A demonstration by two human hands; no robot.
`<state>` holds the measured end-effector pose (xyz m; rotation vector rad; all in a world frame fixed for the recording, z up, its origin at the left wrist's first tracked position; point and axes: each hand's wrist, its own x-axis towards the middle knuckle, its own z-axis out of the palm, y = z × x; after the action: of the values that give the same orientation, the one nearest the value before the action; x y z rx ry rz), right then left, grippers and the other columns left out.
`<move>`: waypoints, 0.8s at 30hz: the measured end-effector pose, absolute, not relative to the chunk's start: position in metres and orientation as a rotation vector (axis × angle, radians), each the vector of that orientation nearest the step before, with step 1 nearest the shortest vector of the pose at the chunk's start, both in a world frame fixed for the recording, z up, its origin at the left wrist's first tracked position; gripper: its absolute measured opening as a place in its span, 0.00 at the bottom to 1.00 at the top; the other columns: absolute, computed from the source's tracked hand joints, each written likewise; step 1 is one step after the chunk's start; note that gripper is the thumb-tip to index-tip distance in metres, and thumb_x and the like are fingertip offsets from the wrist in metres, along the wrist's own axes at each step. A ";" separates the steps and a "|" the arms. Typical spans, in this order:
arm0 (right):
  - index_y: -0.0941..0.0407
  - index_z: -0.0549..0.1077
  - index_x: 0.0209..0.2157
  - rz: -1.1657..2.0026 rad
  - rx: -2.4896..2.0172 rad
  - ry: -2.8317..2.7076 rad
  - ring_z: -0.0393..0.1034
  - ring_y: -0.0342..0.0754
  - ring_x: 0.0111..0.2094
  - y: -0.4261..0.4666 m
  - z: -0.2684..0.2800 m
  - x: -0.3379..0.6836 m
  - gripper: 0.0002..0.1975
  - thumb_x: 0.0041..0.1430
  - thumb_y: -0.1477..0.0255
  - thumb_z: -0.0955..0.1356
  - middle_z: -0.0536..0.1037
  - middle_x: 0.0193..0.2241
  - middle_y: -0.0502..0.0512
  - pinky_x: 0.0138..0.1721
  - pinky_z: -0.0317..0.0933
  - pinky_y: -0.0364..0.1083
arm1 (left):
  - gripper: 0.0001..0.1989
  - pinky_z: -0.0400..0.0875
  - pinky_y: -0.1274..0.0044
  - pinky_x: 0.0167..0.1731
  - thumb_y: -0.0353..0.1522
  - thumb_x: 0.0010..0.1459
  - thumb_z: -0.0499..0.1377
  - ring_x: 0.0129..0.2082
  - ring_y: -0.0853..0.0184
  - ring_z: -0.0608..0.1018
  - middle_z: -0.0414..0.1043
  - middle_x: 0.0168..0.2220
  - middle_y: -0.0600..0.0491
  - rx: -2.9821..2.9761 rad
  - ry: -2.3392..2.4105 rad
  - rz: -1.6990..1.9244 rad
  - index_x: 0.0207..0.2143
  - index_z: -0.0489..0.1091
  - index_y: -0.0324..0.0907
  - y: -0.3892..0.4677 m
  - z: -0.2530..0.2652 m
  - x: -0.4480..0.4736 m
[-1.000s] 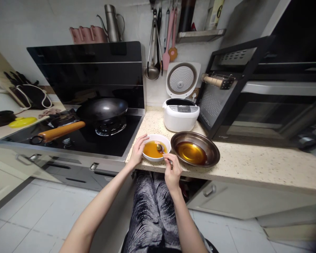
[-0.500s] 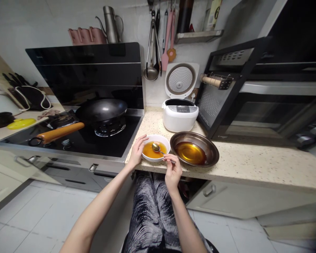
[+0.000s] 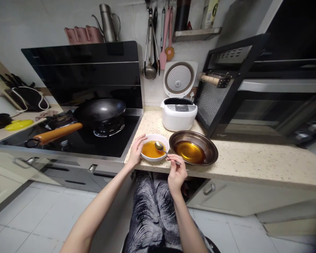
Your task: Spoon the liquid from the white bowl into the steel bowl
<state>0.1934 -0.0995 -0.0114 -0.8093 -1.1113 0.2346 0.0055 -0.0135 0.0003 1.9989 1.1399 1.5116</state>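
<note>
A white bowl (image 3: 163, 140) of orange-brown liquid stands near the front edge of the speckled counter (image 3: 252, 163). My left hand (image 3: 136, 151) rests against the bowl's left side, steadying it. My right hand (image 3: 177, 172) pinches the handle of a metal spoon (image 3: 160, 147), whose head is lifted just above the bowl's right part. Right beside the bowl sits a wide metal pan (image 3: 209, 149) holding amber liquid.
A white rice cooker (image 3: 178, 114) with its lid up stands behind the bowl. A dark wok (image 3: 99, 109) with an orange handle sits on the black stove (image 3: 79, 140). An open oven door (image 3: 226, 80) rises at the right. Utensils (image 3: 154, 42) hang on the wall.
The spoon has come up out of the liquid and moved right, toward the bowl's right rim. My right hand shifted right with it. My left hand stayed on the bowl.
</note>
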 end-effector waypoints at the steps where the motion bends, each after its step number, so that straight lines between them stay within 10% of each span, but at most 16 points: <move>1: 0.54 0.74 0.36 0.226 -0.812 -1.100 0.76 0.47 0.38 -0.100 -0.010 0.194 0.08 0.70 0.71 0.64 0.80 0.36 0.54 0.44 0.71 0.50 | 0.20 0.59 0.57 0.68 0.38 0.71 0.48 0.65 0.55 0.71 0.70 0.63 0.43 2.000 1.142 1.512 0.54 0.75 0.41 -0.013 0.000 0.005; 24: 0.53 0.75 0.43 -0.192 -0.856 -1.259 0.77 0.49 0.41 -0.099 -0.007 0.233 0.09 0.68 0.79 0.65 0.80 0.38 0.56 0.45 0.72 0.51 | 0.21 0.59 0.57 0.69 0.40 0.72 0.48 0.65 0.54 0.71 0.70 0.63 0.43 2.003 1.129 1.511 0.54 0.75 0.41 -0.013 0.001 0.005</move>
<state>0.2328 -0.0987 -0.0074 -0.8564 -1.2593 -0.1924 0.0046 -0.0130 0.0007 2.0035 1.1292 1.5115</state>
